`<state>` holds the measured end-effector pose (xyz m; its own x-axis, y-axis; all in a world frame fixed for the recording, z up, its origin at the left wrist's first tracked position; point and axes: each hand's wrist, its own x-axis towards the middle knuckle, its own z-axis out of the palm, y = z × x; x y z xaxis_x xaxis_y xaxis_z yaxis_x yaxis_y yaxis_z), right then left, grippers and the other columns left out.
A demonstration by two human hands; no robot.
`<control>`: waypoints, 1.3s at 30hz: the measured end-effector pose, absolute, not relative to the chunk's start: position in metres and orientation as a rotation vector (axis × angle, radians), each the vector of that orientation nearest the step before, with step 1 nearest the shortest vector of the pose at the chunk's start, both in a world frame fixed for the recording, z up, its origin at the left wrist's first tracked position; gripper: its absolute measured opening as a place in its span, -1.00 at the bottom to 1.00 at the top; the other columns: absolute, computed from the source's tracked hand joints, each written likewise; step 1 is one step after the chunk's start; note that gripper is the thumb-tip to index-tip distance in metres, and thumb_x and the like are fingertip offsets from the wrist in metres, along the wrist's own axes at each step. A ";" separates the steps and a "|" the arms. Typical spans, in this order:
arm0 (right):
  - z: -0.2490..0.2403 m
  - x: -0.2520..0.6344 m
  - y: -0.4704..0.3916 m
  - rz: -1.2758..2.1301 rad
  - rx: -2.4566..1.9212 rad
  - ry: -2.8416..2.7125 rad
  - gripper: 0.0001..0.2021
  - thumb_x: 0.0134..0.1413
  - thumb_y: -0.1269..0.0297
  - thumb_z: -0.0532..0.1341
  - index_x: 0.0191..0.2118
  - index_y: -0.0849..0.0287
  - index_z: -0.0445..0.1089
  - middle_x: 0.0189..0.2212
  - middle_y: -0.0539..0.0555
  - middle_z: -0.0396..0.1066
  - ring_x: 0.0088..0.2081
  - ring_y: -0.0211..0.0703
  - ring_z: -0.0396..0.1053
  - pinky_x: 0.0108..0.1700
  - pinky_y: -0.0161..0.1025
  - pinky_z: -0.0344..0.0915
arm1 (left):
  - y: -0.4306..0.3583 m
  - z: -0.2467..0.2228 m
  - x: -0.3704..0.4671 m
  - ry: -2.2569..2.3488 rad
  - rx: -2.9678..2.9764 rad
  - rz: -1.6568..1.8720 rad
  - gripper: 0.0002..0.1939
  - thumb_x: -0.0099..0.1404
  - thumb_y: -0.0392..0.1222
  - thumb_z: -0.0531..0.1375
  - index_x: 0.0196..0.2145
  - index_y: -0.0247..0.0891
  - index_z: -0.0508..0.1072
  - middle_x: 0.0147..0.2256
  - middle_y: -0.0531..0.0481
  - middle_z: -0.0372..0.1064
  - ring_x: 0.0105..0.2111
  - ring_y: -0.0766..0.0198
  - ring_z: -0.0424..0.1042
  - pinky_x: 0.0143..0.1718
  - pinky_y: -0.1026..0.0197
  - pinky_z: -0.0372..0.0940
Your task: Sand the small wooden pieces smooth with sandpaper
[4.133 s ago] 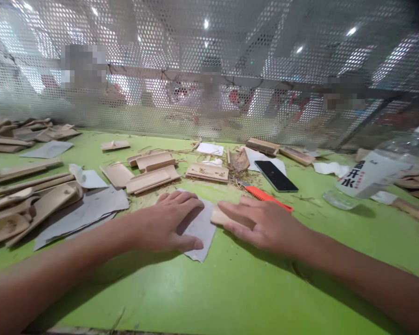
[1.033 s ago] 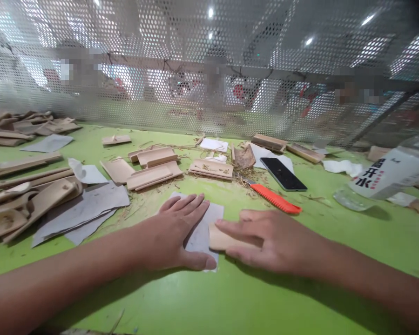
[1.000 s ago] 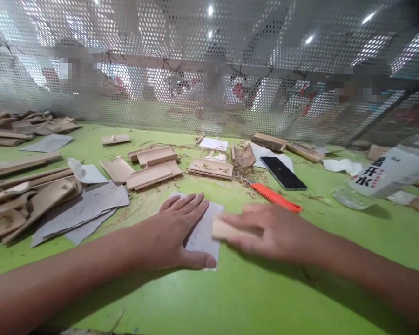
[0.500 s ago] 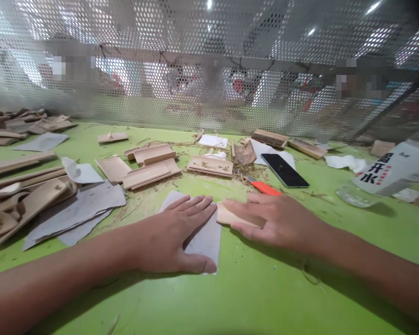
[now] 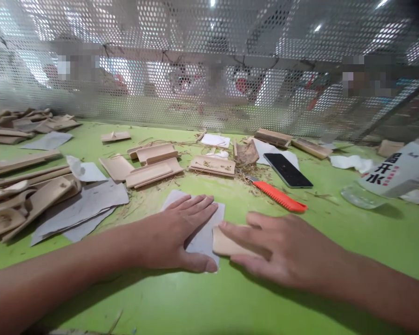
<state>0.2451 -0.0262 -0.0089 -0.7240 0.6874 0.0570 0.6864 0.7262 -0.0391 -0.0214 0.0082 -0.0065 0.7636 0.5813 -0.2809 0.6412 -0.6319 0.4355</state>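
My left hand (image 5: 181, 230) lies flat with its fingers stretched over a grey sheet of sandpaper (image 5: 204, 244), pressing it to the green table (image 5: 181, 302). In my right hand (image 5: 275, 246) is a pale piece of bamboo (image 5: 230, 243), its left end resting on the sandpaper's right edge. The index finger lies along the top of the bamboo and the thumb is at its near side; the palm hides the rest. Just beyond the right hand is an orange utility knife (image 5: 281, 196).
Split bamboo pieces (image 5: 153, 173) and shavings lie across the far middle. At left are a bamboo pile (image 5: 45, 204) and more grey sheets (image 5: 80, 209). A phone (image 5: 288, 170) and a tilted plastic bottle (image 5: 398, 167) are at right. A perforated metal screen (image 5: 195, 102) stands behind.
My right hand has drawn the bamboo piece toward me along the sandpaper's right edge, uncovering the orange knife. My left hand stays in place. The view has shifted slightly.
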 end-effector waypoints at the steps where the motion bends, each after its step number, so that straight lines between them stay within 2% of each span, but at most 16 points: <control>1: -0.008 0.245 -0.026 -0.007 -1.227 -2.833 -0.50 0.44 -0.02 0.06 0.33 0.04 0.40 -0.35 0.13 0.49 -0.47 -0.09 0.38 -0.44 -0.24 0.02 | 0.008 -0.006 -0.021 0.917 2.442 -0.165 0.14 0.31 0.45 0.16 0.52 -0.31 -0.19 0.51 -0.19 -0.36 0.51 -0.10 -0.31 0.48 -0.13 -0.33; 4: -0.005 0.247 -0.023 0.097 -1.343 -2.815 -0.47 0.43 -0.02 0.06 0.34 0.06 0.39 -0.34 0.17 0.51 -0.39 0.00 0.43 -0.39 -0.21 0.12 | 0.007 -0.007 -0.021 0.951 2.450 -0.181 0.15 0.31 0.48 0.13 0.52 -0.31 -0.21 0.51 -0.18 -0.42 0.51 -0.07 -0.34 0.48 -0.13 -0.34; 7: -0.001 0.248 -0.018 0.552 -1.348 -2.769 -0.48 0.37 -0.10 0.11 0.31 -0.06 0.42 -0.27 0.16 0.57 -0.30 0.02 0.49 -0.28 -0.17 0.28 | 0.006 -0.007 -0.021 0.961 2.449 -0.173 0.16 0.30 0.50 0.11 0.52 -0.28 -0.23 0.51 -0.16 -0.44 0.51 -0.06 -0.34 0.48 -0.14 -0.29; 9: 0.002 0.247 -0.013 0.727 -1.482 -2.627 -0.44 0.34 -0.13 0.14 0.30 0.02 0.43 -0.12 0.21 0.62 -0.17 0.09 0.53 -0.15 -0.11 0.35 | 0.005 -0.008 -0.022 0.964 2.447 -0.164 0.14 0.31 0.49 0.11 0.52 -0.26 -0.22 0.51 -0.14 -0.44 0.51 -0.06 -0.33 0.48 -0.15 -0.28; 11: 0.005 0.246 -0.009 0.837 -1.573 -2.512 -0.41 0.35 -0.15 0.12 0.32 0.06 0.41 0.07 0.23 0.58 -0.09 0.12 0.53 -0.10 -0.10 0.37 | 0.005 -0.009 -0.023 0.972 2.447 -0.157 0.14 0.30 0.49 0.12 0.52 -0.25 -0.22 0.51 -0.13 -0.43 0.51 -0.07 -0.33 0.48 -0.16 -0.28; 13: 0.007 0.245 -0.005 1.042 -1.557 -2.490 -0.41 0.35 -0.21 0.08 0.32 -0.04 0.41 0.10 0.15 0.58 -0.18 0.07 0.55 -0.20 -0.14 0.37 | 0.005 -0.009 -0.023 0.971 2.451 -0.152 0.14 0.30 0.50 0.12 0.52 -0.24 -0.22 0.51 -0.13 -0.43 0.51 -0.07 -0.33 0.47 -0.16 -0.27; 15: 0.008 0.245 -0.003 1.206 -1.524 -2.490 -0.40 0.32 -0.29 0.07 0.28 -0.11 0.45 0.06 0.10 0.61 -0.29 0.02 0.53 -0.32 -0.18 0.33 | 0.006 -0.009 -0.023 0.962 2.456 -0.158 0.15 0.29 0.51 0.11 0.52 -0.24 -0.23 0.51 -0.13 -0.43 0.51 -0.06 -0.33 0.47 -0.16 -0.26; 19: 0.008 0.246 -0.003 1.095 -1.565 -2.404 -0.35 0.30 -0.28 0.11 0.31 -0.01 0.42 0.05 0.13 0.61 -0.23 0.04 0.52 -0.28 -0.18 0.33 | 0.005 -0.008 -0.022 0.980 2.449 -0.183 0.14 0.30 0.49 0.12 0.52 -0.26 -0.23 0.51 -0.13 -0.45 0.51 -0.06 -0.35 0.48 -0.16 -0.27; 23: 0.010 0.246 -0.007 1.267 -1.509 -2.471 -0.39 0.29 -0.32 0.09 0.28 -0.15 0.45 -0.06 0.06 0.66 -0.37 -0.05 0.48 -0.39 -0.22 0.25 | 0.004 -0.006 -0.022 0.987 2.437 -0.190 0.14 0.31 0.48 0.12 0.52 -0.24 -0.23 0.51 -0.12 -0.43 0.51 -0.05 -0.34 0.48 -0.16 -0.27; 26: 0.010 0.247 -0.008 1.096 -1.557 -2.403 -0.38 0.29 -0.28 0.13 0.28 -0.06 0.46 0.01 0.12 0.63 -0.32 -0.02 0.50 -0.33 -0.20 0.30 | 0.004 -0.006 -0.022 0.994 2.446 -0.182 0.12 0.31 0.48 0.12 0.52 -0.23 -0.23 0.51 -0.10 -0.43 0.51 -0.04 -0.34 0.48 -0.15 -0.29; 29: 0.008 0.246 -0.010 1.018 -1.434 -2.522 -0.43 0.33 -0.19 0.14 0.28 -0.01 0.46 -0.07 0.16 0.65 -0.32 -0.03 0.50 -0.27 -0.19 0.31 | 0.003 -0.006 -0.023 1.006 2.435 -0.184 0.15 0.29 0.49 0.14 0.52 -0.23 -0.22 0.52 -0.12 -0.42 0.51 -0.08 -0.33 0.48 -0.17 -0.27; 31: 0.004 0.245 -0.014 0.836 -1.406 -2.602 -0.45 0.35 -0.15 0.13 0.27 0.01 0.48 -0.09 0.18 0.64 -0.26 -0.01 0.51 -0.25 -0.20 0.29 | 0.003 -0.006 -0.023 1.012 2.429 -0.186 0.15 0.28 0.49 0.15 0.52 -0.21 -0.23 0.52 -0.10 -0.42 0.51 -0.09 -0.33 0.48 -0.17 -0.26; 33: 0.000 0.245 -0.018 0.473 -1.444 -2.645 -0.46 0.39 -0.11 0.10 0.27 0.06 0.48 -0.15 0.22 0.62 -0.24 0.03 0.49 -0.28 -0.20 0.23 | 0.002 -0.006 -0.024 1.014 2.433 -0.174 0.15 0.28 0.49 0.14 0.53 -0.21 -0.22 0.52 -0.10 -0.42 0.51 -0.09 -0.34 0.48 -0.17 -0.27; 35: -0.004 0.244 -0.022 0.187 -1.377 -2.726 -0.47 0.43 -0.06 0.05 0.30 0.05 0.44 -0.22 0.21 0.57 -0.32 0.00 0.45 -0.36 -0.22 0.11 | 0.002 -0.006 -0.024 1.005 2.436 -0.163 0.14 0.29 0.48 0.15 0.52 -0.23 -0.20 0.52 -0.12 -0.40 0.51 -0.09 -0.33 0.48 -0.17 -0.28; 37: -0.007 0.244 -0.025 0.111 -1.219 -2.827 -0.49 0.44 -0.04 0.05 0.35 -0.01 0.36 -0.26 0.16 0.52 -0.40 -0.08 0.39 -0.41 -0.25 -0.01 | 0.002 -0.006 -0.023 0.994 2.438 -0.159 0.14 0.29 0.48 0.15 0.52 -0.24 -0.18 0.52 -0.14 -0.38 0.51 -0.10 -0.32 0.48 -0.17 -0.27; 39: -0.009 0.244 -0.024 0.041 -1.208 -2.820 -0.49 0.44 0.00 0.08 0.38 0.01 0.33 -0.26 0.15 0.50 -0.40 -0.09 0.37 -0.41 -0.26 -0.06 | 0.002 -0.006 -0.023 0.990 2.440 -0.150 0.15 0.29 0.48 0.15 0.52 -0.26 -0.19 0.52 -0.16 -0.38 0.50 -0.12 -0.31 0.48 -0.17 -0.27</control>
<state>0.2436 -0.0245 -0.0088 -0.6875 0.7239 0.0567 0.7220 0.6898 -0.0532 -0.0227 0.0021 -0.0065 0.7297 0.6239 -0.2798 0.6788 -0.6115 0.4066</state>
